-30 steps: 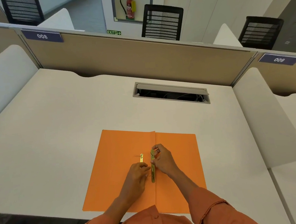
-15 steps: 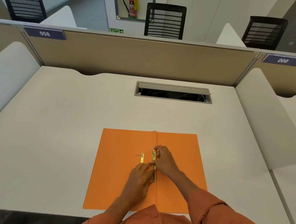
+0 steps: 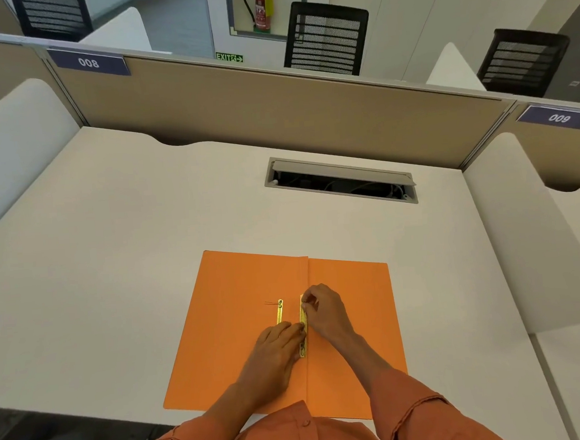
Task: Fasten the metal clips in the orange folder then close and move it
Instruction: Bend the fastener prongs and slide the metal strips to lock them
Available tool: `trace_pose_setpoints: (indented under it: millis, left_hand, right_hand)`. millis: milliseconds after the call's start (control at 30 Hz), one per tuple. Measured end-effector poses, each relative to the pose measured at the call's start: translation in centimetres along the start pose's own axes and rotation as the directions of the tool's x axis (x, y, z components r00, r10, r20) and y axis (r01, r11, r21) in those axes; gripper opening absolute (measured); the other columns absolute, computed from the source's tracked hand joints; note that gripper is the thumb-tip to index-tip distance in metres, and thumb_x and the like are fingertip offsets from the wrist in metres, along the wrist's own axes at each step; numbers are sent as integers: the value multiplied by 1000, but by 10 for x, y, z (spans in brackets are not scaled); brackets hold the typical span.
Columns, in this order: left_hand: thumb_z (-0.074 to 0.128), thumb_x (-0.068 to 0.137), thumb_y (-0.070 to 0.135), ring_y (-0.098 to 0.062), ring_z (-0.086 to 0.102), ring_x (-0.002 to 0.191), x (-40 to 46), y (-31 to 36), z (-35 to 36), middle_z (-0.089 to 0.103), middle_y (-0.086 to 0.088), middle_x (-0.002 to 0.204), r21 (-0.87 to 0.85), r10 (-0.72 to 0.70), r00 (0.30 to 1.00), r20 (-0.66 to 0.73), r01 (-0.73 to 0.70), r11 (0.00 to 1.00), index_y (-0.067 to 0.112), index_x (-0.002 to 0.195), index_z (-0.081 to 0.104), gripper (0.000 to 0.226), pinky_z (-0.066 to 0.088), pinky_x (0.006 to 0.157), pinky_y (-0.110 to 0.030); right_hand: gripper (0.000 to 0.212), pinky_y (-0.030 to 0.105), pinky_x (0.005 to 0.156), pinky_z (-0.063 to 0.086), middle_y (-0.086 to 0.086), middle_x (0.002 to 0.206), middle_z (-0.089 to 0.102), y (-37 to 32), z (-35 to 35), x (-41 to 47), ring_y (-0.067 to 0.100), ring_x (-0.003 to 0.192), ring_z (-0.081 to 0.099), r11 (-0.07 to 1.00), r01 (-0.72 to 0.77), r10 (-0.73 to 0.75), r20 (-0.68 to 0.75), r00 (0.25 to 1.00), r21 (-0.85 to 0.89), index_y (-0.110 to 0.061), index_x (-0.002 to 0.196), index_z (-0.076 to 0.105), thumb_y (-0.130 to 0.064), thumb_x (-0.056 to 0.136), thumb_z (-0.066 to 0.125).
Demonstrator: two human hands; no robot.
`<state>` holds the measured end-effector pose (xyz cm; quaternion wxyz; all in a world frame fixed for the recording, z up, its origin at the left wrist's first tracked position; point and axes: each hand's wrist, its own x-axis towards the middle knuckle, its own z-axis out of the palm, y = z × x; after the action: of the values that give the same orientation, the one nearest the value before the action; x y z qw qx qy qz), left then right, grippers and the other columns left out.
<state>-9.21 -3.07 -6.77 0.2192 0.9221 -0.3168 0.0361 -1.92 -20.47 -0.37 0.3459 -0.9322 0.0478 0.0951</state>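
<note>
From the head camera, the orange folder (image 3: 234,330) lies open and flat on the white bench (image 3: 112,253), near its front edge; two brass clips sit by the fold; the right hand (image 3: 324,308) pinches the top of the right clip (image 3: 302,317); the left hand (image 3: 278,346) presses its fingertips on that clip lower down; the left clip (image 3: 280,311) lies untouched just beside.

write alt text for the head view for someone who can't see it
Two hands work on brass clips in an open orange folder lying flat on a white desk. The right hand pinches the far end of the clip at the fold; the left hand presses near its middle. A second clip lies just left.
</note>
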Motion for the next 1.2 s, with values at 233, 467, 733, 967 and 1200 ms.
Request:
trace_pose_setpoints:
  millis: [233, 467, 733, 967, 1200]
  left_hand:
    - [56, 99, 24, -19, 53, 135, 3, 5, -3, 61, 6, 146, 24, -44, 998, 42, 43, 999, 21, 136, 65, 38, 32, 108, -32]
    - [59, 98, 23, -17, 50, 134, 5, 6, -5, 60, 9, 146, 31, -65, 995, 76, 63, 998, 24, 135, 65, 37, 32, 107, -31]
    - [60, 99, 24, -17, 50, 133, 5, 6, -5, 60, 9, 146, 40, -80, 993, 82, 77, 996, 24, 135, 65, 37, 31, 107, -32]
    - [59, 98, 24, -18, 52, 133, 5, 5, -5, 58, 9, 148, 41, -73, 993, 91, 70, 997, 25, 133, 65, 36, 30, 108, -31]
    - [59, 99, 27, -16, 50, 134, 5, 5, -3, 58, 10, 146, 42, -72, 995, 73, 69, 997, 27, 133, 65, 34, 28, 109, -30]
  right_hand:
    - [4, 34, 81, 56, 8, 101, 75, 3, -5, 4, 24, 95, 69, 998, -58, 57, -50, 997, -23, -6, 96, 76, -7, 92, 74]
    - [10, 35, 84, 59, 13, 102, 79, -1, -7, 14, 27, 96, 74, 995, -91, 89, -38, 995, -48, -1, 96, 82, -5, 92, 74]
    - [13, 37, 85, 61, 13, 102, 81, -6, -10, 24, 28, 97, 76, 982, -121, 120, -17, 993, -146, -4, 98, 84, -7, 94, 72]
    - [19, 39, 85, 61, 13, 111, 78, -17, -11, 27, 32, 103, 74, 947, -69, 83, 31, 996, -314, -5, 106, 81, -7, 98, 64]
    - [23, 40, 86, 60, 13, 114, 73, -24, -11, 30, 31, 102, 71, 850, 131, -54, 163, 985, -509, -5, 110, 76, 2, 98, 57]
